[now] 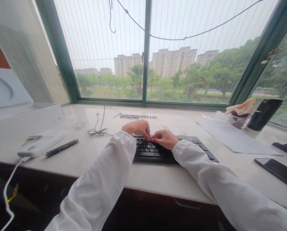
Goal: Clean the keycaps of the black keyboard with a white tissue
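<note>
Just back from the desk's [158, 179] front edge, near its middle, lies the black keyboard [166, 156]. It looks light, its frame stiff plastic; a push at one side would likely slide it on the smooth top, so the short sides or the front rim would be the places to steady or lift it. Its keys [148, 150] are probably smooth and slick, best gripped by opposite side walls, with a straight pull kinder to the small clips beneath.

Over the rear rows, the right hand [164, 138] and the left hand [139, 127] meet, the fingers of each bent in a pinch, tips almost together; whether they are closed on a key or other small piece, I cannot tell.

Toward the desk's back edge, small dark keycap-like pieces [138, 116] stand in rows: featherlight, hard, easily scattered, to be picked up singly by their sides.
</note>
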`<state>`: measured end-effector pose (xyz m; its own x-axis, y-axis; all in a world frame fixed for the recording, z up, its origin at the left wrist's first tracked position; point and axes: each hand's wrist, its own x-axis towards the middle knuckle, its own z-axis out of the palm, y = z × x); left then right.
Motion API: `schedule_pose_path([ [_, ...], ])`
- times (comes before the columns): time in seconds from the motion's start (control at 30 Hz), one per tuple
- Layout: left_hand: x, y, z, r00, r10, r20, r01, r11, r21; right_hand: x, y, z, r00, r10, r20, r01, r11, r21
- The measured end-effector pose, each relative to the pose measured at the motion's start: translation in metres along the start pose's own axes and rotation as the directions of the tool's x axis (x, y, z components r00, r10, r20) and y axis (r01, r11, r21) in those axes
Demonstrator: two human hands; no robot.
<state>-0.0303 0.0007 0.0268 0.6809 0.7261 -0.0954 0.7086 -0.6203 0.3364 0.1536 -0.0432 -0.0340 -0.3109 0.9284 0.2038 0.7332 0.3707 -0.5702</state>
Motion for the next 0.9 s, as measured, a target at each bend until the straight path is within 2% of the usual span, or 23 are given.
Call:
schedule_pose_path([
  [0.3, -0.001, -0.004, -0.001, 0.999, -0.034, 0.027, 0.035, 0.999, -0.022, 0.001, 0.0, 0.002, 0.999, -0.003, -0.052, 0.002, 1.0, -0.022],
  [0.57, 0.001, 0.001, 0.002, 0.994, -0.086, -0.07, 0.086, 0.996, -0.011, 0.0, 0.003, 0.004, 0.991, -0.093, -0.094, 0.089, 0.995, -0.048],
  [0.9, -0.003, 0.013, 0.005, 0.997, -0.065, -0.035, 0.068, 0.994, 0.082, -0.003, 0.0, 0.002, 0.99, -0.124, -0.071, 0.117, 0.989, -0.092],
])
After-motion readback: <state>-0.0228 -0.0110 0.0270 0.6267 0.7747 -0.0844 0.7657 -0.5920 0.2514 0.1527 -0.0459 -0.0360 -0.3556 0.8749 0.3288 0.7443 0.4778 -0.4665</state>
